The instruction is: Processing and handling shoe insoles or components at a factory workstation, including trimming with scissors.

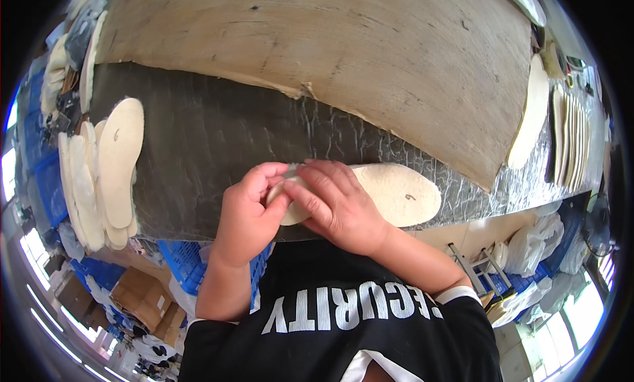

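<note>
A pale cream insole [396, 193] lies flat near the desk's front edge, its long axis running left to right along that edge, the rounded end at right and the other end under the hands. The left hand [247, 213] pinches that hidden end, thumb and fingers clamped on it. The right hand [337, 203] presses across it from above, fingers closed over the same end.

Going left to right: a fanned stack of cream insoles [109, 174] at the desk's left edge, a large brown board [343, 58] lying across the back, and more upright insoles [564, 137] at the right edge.

The desk [218, 151] is covered in dark crinkled sheeting. Blue crates [191, 266] and cardboard boxes [142, 296] stand below.
</note>
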Demonstrator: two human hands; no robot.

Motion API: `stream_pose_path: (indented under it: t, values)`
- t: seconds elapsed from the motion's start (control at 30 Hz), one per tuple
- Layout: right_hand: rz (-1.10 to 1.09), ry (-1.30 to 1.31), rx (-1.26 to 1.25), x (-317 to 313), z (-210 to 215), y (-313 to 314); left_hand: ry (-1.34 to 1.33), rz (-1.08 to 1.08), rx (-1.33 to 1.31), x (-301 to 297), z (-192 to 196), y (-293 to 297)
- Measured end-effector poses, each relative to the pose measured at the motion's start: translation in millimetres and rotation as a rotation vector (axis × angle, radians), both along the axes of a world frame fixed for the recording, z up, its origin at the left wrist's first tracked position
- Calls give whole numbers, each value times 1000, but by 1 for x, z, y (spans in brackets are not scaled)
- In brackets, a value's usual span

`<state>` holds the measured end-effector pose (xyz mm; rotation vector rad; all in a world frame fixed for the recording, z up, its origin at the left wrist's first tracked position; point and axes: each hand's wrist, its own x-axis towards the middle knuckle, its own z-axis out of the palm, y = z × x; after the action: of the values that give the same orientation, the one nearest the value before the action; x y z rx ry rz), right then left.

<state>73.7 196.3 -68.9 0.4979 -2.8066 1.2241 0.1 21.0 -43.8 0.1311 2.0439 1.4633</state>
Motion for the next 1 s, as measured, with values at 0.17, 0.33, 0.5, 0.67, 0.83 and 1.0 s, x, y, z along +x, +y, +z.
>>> stream_pose_path:
  t: [0.17, 0.33, 0.5, 0.67, 0.83, 1.0]
  values:
    - [-134, 39, -293, -6, -13, 5, -56, 326, 21, -10, -8, -28]
    - [-92, 28, -324, -4, -14, 9, -303, 134, -101, -8, -15, -23]
    - [-128, 30, -293, -4, -9, 8, -288, 79, -72, -5, -26, -20]
    - [-139, -57, -247, -8, 4, 10, -254, -15, 42, -8, -28, -22]
    - [-134, -115, -168, -12, 11, 9, -338, -28, 151, -14, -23, -19]
    - [-135, -121, -148, -13, 11, 12, -390, -48, 185, -18, -13, -15]
